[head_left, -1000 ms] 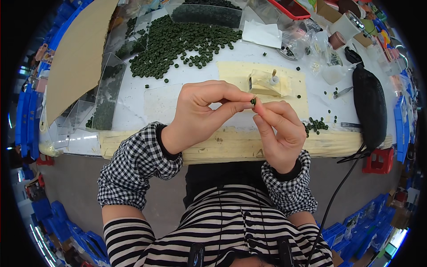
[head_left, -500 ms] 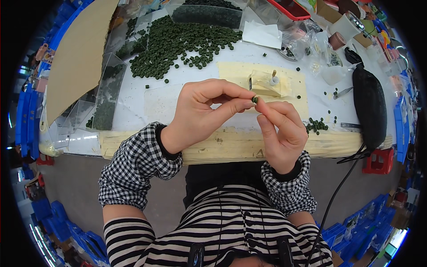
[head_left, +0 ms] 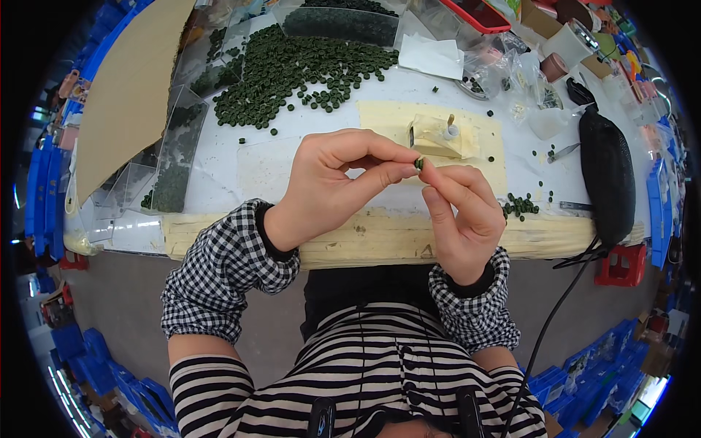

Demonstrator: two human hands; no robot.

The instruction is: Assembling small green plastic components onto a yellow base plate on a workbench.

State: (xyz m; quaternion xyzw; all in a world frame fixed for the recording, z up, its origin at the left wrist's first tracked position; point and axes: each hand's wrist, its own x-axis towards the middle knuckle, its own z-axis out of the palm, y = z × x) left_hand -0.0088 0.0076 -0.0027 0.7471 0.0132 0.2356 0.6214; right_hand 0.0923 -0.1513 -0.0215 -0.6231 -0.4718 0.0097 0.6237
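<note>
Pinching one small dark-green round piece (head_left: 418,164): left-hand grip (head_left: 328,179), closed on it between thumb and forefinger, raised over the white worktop (head_left: 219,160). Right-hand grip (head_left: 467,212): directly right of the piece, forefinger tip up against it, thumb tip lower and apart; whether it grasps anything cannot be told. Just beyond the held piece: one cream-wrapped block (head_left: 438,139) with an upright peg, set on a cream sheet (head_left: 383,117). Beyond and left of the left-hand grip: one large heap of like green pieces (head_left: 299,66), loose. Further left: one clear bin (head_left: 191,157) containing green pieces; past it, one brown cardboard sheet (head_left: 131,95), slanting. Right of the right-hand grip, near: one small cluster of green pieces (head_left: 520,206). Further right: one black pouch (head_left: 607,175), lying lengthwise. Beyond both grips, well apart: one white paper (head_left: 431,57), flat; behind and right of it, one red-framed device (head_left: 478,14), dark-faced.
</note>
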